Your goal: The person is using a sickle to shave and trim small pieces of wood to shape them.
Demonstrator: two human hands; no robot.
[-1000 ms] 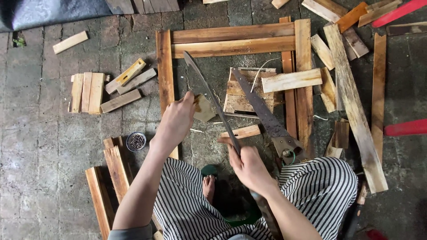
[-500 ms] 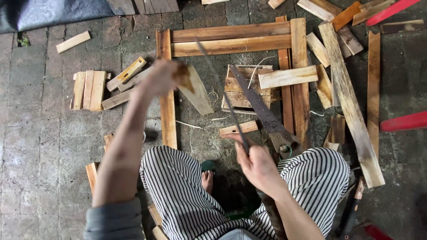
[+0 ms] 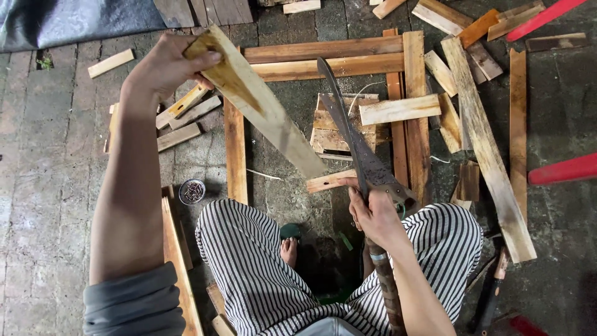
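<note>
- The tapered wood piece (image 3: 267, 112) is raised over the plank frame (image 3: 323, 50), pinched at its top by the left hand (image 3: 165, 65).
- The right hand (image 3: 376, 218) is clamped on a machete (image 3: 348, 134) (blade resting low), so trimming looks paused; the next cut calls for steadying the piece first.

Two hands at work over scrap wood on a paved floor

The left hand (image 3: 165, 62) grips a long, pale wooden plank (image 3: 267, 112) raised at a slant — the right hand (image 3: 373, 214) holds a long, dark-bladed machete (image 3: 345, 124) by its handle, above a rectangular wooden frame (image 3: 323, 56).
</note>
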